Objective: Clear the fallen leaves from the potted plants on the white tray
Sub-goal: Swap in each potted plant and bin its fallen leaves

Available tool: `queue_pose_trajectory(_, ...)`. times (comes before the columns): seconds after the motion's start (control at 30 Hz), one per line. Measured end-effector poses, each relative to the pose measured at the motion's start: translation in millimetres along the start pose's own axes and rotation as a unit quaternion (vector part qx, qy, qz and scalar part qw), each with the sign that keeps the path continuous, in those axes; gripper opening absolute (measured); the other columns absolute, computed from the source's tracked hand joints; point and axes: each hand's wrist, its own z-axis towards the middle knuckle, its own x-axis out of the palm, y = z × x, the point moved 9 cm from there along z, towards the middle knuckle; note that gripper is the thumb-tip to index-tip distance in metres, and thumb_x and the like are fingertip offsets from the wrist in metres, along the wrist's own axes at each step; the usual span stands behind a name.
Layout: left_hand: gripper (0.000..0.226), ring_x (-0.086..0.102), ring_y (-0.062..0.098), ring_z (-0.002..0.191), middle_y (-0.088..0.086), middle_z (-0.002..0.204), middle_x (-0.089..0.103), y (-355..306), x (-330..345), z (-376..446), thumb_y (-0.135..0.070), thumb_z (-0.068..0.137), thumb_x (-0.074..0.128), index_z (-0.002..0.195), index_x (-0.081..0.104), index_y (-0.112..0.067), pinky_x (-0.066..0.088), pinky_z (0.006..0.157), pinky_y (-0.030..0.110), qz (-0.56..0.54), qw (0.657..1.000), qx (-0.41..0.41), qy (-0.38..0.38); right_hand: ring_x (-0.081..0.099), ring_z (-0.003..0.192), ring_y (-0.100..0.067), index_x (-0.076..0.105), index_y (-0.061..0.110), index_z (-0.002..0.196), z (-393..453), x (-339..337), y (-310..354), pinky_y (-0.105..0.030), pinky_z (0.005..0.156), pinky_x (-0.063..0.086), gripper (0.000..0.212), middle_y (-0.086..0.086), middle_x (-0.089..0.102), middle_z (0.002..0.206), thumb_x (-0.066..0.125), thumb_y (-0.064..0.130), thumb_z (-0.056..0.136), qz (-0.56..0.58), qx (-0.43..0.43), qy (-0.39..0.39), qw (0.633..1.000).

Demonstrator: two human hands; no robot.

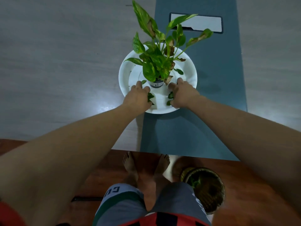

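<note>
**Both hands gathering loose leaves off the white tray**

The fallen leaves (150, 96) are thin, limp and almost weightless; they should crumple in a fist without harm, so the sensible way to take them is to rake several into the palm, not to pinch them 1 at a time. They may cling flat to the smooth plastic, so a fingertip under an edge would likely lift them best.

The left hand (137, 98) lies on the near-left part of the white tray (124, 74), its grip curled together over a clump of green leaves. The right hand (183, 95) lies on the near-right part, its grip likewise closed over leaves (170, 95) that poke out by the thumb. More loose leaves remain: 1 small leaf (144, 81) just beyond the left fingers and 1 leaf (179, 71) on the tray's right side, beyond the right hand.

The potted plant (160, 62) stands at the tray's middle between the 2 hands; its stems look easy to snap and the small pot (157, 84) easy to tip, so reaching around it calls for care.

The tray sits near the worktop's (57, 62) near edge, partly on a blue-grey runner (211, 95). The worktop is smooth and glossy, so the tray could slide if pushed. On the reddish floor (105, 168) below, by the person's right foot, stands a woven basket (206, 188) holding some green leaves, probably the place for the rest
</note>
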Motion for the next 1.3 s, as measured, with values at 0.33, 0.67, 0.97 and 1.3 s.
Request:
queue_pose_trajectory(0.33, 0.030, 0.061, 0.030, 0.102, 0.015, 0.110, 0.064, -6, 4, 2, -0.001, 0.086, 0.060, 0.110, 0.075, -0.011, 0.047, 0.093, 0.029, -0.100, 0.994, -0.003, -0.041, 0.066, 0.093, -0.030, 0.076, 0.007, 0.098, 3, 2, -6, -0.028, 0.074, 0.052, 0.028, -0.013, 0.072, 0.101, 0.061, -0.004, 0.077, 0.183, 0.018, -0.077, 0.980)
queue_pose_trajectory(0.67, 0.009, 0.071, 0.025, 0.091, 0.011, 0.090, 0.075, 24, -5, -11, -0.003, 0.078, 0.075, 0.086, 0.078, -0.006, 0.055, 0.093, 0.030, -0.425, 0.877, -0.211, -0.076, 0.072, 0.088, -0.018, 0.078, 0.014, 0.088, -19, -7, -48, -0.028, 0.086, 0.058, 0.021, -0.002, 0.075, 0.093, 0.084, 0.009, 0.069, 0.499, 0.162, -0.102, 0.845)
queue_pose_trajectory(0.97, 0.027, 0.070, 0.019, 0.083, 0.012, 0.096, 0.070, -25, 7, -22, 0.009, 0.083, 0.066, 0.109, 0.066, 0.007, 0.058, 0.077, 0.016, -0.630, 0.753, -0.187, 0.033, 0.074, 0.083, -0.032, 0.074, 0.003, 0.082, -68, 3, -83, -0.039, 0.082, 0.061, 0.023, -0.018, 0.075, 0.091, 0.081, -0.010, 0.065, 0.684, 0.223, -0.133, 0.682)
queue_pose_trajectory(1.3, 0.012, 0.069, 0.015, 0.068, 0.009, 0.074, 0.069, -190, 24, -41, 0.015, 0.081, 0.064, 0.080, 0.067, 0.003, 0.061, 0.073, 0.021, -0.618, 0.754, -0.039, 0.220, 0.072, 0.088, -0.036, 0.060, 0.005, 0.079, -229, 64, -150, -0.033, 0.062, 0.060, 0.034, -0.026, 0.069, 0.100, 0.081, -0.016, 0.062, 0.740, 0.353, -0.298, 0.490)
